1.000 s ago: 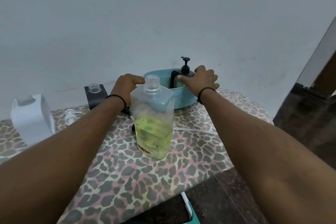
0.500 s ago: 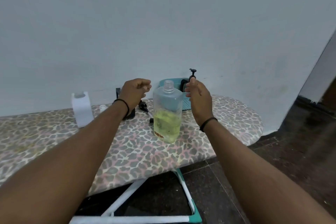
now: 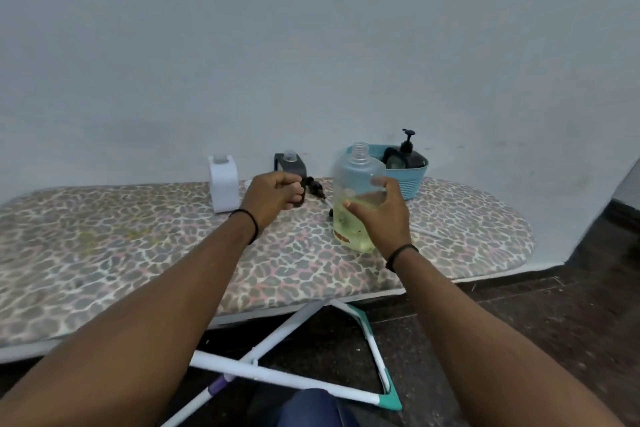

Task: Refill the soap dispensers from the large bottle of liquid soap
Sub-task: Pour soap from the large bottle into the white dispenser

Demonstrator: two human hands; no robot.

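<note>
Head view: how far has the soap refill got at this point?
Done: the large clear bottle of yellow liquid soap stands uncapped, and the white dispenser and dark grey dispenser stand open-necked. In hand: the right hand is open at the bottle; the left hand is curled. Left: pouring, refitting pumps, and perhaps the black pump bottle in the teal basket.

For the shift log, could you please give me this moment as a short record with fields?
surface: ironing board with a leopard-print cover
large bottle: upright, cap off, yellow soap in the lower part
right hand: fingers spread, at the bottle's side; contact unclear
left hand: curled into a fist, nothing visible in it
white dispenser: upright near the wall
dark dispenser: open neck, behind the left hand
basket: teal, holds a black pump bottle
</note>
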